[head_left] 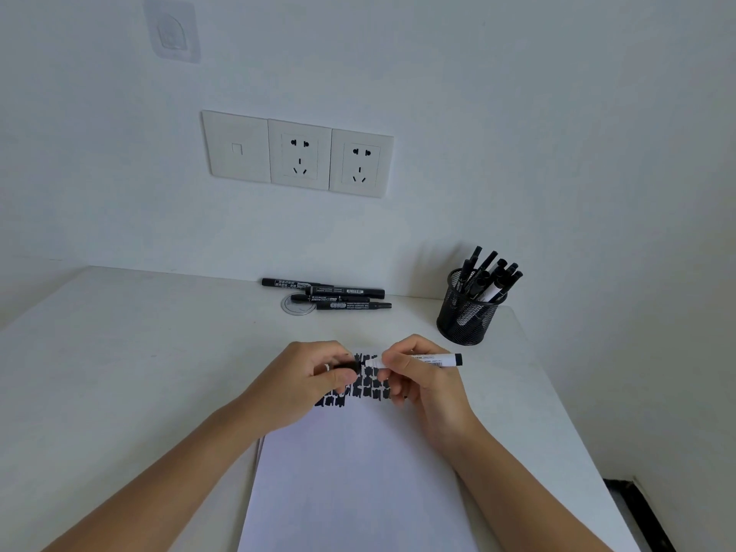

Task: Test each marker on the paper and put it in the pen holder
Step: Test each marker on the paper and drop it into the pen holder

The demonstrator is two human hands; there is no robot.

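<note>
Already, several black markers (489,274) stand in the pen holder (465,321).

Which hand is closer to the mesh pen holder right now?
Right. The right hand, gripping the white marker, is just left of the pen holder and nearer the person. The left hand, pinching the black cap, is farther left over the paper.
</note>
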